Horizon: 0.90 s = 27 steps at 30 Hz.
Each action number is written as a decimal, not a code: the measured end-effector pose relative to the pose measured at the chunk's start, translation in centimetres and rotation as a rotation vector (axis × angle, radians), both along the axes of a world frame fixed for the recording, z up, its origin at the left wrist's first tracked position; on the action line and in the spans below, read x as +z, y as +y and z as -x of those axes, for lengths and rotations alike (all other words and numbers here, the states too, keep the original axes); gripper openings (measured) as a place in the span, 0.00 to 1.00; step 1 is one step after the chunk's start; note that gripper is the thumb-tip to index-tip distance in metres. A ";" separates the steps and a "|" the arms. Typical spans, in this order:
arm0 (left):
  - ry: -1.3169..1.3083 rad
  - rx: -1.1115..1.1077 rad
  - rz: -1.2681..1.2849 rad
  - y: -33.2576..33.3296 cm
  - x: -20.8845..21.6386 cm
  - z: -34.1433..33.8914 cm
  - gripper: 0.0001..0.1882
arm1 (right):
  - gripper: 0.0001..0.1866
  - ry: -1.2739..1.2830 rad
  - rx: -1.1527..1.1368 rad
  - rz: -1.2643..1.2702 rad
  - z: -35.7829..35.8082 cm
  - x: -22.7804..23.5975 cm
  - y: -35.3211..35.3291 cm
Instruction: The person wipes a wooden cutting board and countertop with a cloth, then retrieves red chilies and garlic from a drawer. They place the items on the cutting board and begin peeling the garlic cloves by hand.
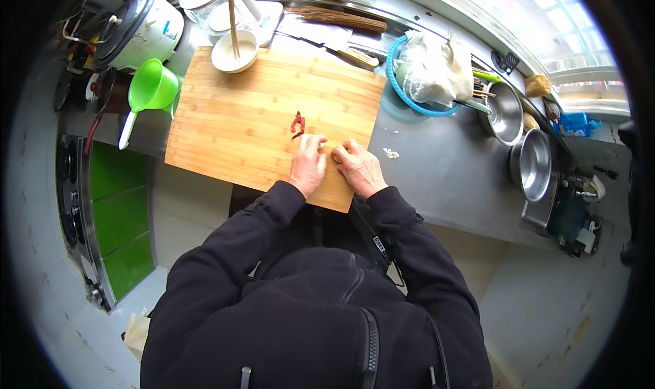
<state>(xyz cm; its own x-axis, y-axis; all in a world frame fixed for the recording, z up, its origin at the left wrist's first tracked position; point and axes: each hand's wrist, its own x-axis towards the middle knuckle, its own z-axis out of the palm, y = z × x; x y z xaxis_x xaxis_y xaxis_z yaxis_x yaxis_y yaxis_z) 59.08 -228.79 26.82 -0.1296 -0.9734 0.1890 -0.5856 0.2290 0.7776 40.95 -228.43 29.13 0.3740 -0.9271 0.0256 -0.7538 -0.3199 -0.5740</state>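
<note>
Both hands work close together over the front right part of a wooden cutting board (239, 123). My left hand (309, 165) has its fingers curled and pressed together, just below a few dried red chilies (298, 124). A short gap to the right, my right hand (359, 168) is also closed, thumb and fingers bent inward. Whatever the fingertips hold is too small or hidden to name. A white bowl (228, 66) with chopsticks (234, 20) standing in it sits at the board's far left corner.
Right of the board lie small white scraps (390, 153) on the metal counter (437, 177). Behind them stands a blue basket (394, 82) holding a plastic bag. Metal bowls (535, 164) are further right. A knife (351, 54) lies behind the board; a green scoop (151, 85) is left.
</note>
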 end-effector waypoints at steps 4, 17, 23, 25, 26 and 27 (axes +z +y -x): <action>0.116 -0.059 -0.115 1.4 0.5 0.7 0.20 | 0.08 -0.057 -0.128 -0.073 -0.2 -0.6 -0.4; 0.880 -0.025 -0.630 1.0 2.6 0.2 0.12 | 0.07 -1.192 -0.504 -0.902 -0.6 1.8 0.3; 0.855 -0.077 -0.625 1.2 3.2 0.0 0.10 | 0.06 -0.966 -0.434 -0.779 -0.5 3.0 0.0; 0.826 -0.097 -0.635 1.3 3.0 -0.2 0.11 | 0.06 -0.851 -0.406 -0.703 -0.6 3.5 0.0; 0.810 -0.108 -0.639 1.3 2.9 -0.2 0.11 | 0.06 -0.791 -0.396 -0.665 -0.8 3.8 0.0; 0.815 -0.105 -0.625 1.4 2.9 -0.2 0.11 | 0.06 -0.812 -0.402 -0.673 -0.9 4.1 0.0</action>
<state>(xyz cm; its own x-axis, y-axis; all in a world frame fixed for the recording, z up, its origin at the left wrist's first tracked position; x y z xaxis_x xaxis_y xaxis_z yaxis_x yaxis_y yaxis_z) 59.27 -227.39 29.69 -0.2788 -0.9191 -0.2785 0.1720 -0.3330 0.9271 41.86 -228.39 33.19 0.1455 -0.8935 -0.4248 -0.0576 0.4210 -0.9052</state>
